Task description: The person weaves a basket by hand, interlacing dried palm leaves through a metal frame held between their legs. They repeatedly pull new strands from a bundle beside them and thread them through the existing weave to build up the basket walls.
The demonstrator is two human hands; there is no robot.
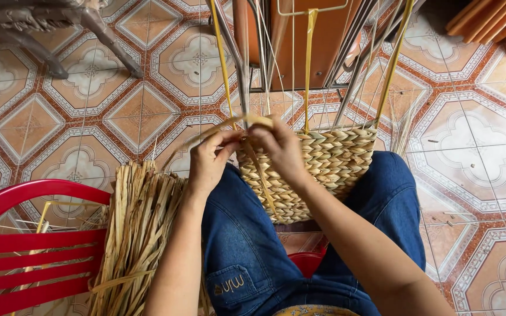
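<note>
One half-woven basket rests on the person's lap, between the two knees in blue jeans. Its wall is plaited from flat, pale straw-coloured strands in a herringbone pattern, and it lies tipped on its side with the open rim facing away from the person, towards the tiled floor. Its long axis runs left to right across the thighs. Several loose strands, at least four, rise from the rim and point up and away; they are thin, yellow-green and straight.

Two hands work at the left end of the rim. The left hand has its fingers curled narrow, pinching one flat strand that arches over both hands. The right hand is closed on the same strand just beside the left, fingertips pressed to the basket's edge.

One bundle of dried leaves lies against the left thigh, partly over one red plastic chair. One metal frame stands beyond the basket.
</note>
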